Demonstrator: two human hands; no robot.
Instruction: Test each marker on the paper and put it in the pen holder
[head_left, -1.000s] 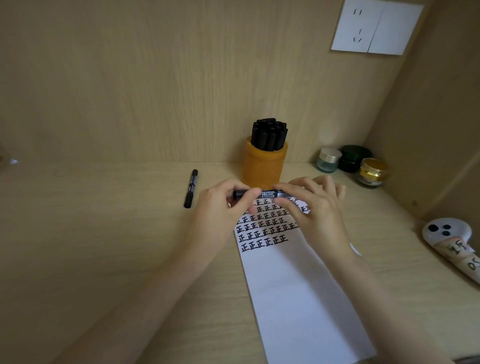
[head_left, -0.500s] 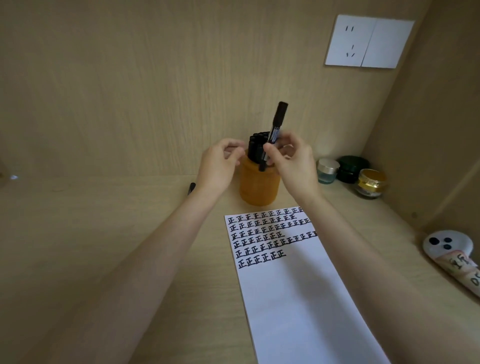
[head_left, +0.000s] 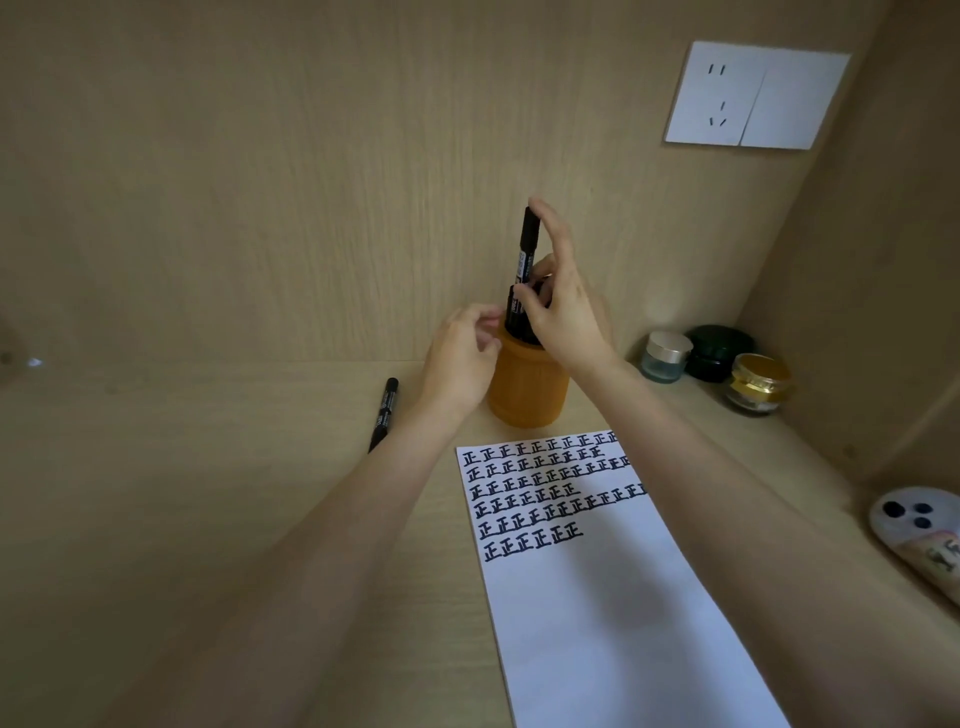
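Note:
An orange pen holder (head_left: 530, 389) stands at the back of the wooden desk, with several black markers in it. My right hand (head_left: 566, 317) pinches one black marker (head_left: 529, 244) upright over the holder, its lower end among the others and my index finger against its cap. My left hand (head_left: 457, 364) curls round the holder's left side at the rim. White paper (head_left: 613, 623) with rows of black test marks lies in front. A single loose black marker (head_left: 383, 413) lies on the desk to the left, partly hidden by my left forearm.
Three small jars stand at the back right: a clear one (head_left: 665, 356), a dark green one (head_left: 719, 351) and a gold-lidded one (head_left: 758, 382). A white object with black dots (head_left: 919, 519) lies at the right edge. A wall socket (head_left: 753, 96) is above.
Both hands lifted the marker from over the paper to the holder. My right hand turned it upright and now lowers it in among the others, with my left hand at the rim.

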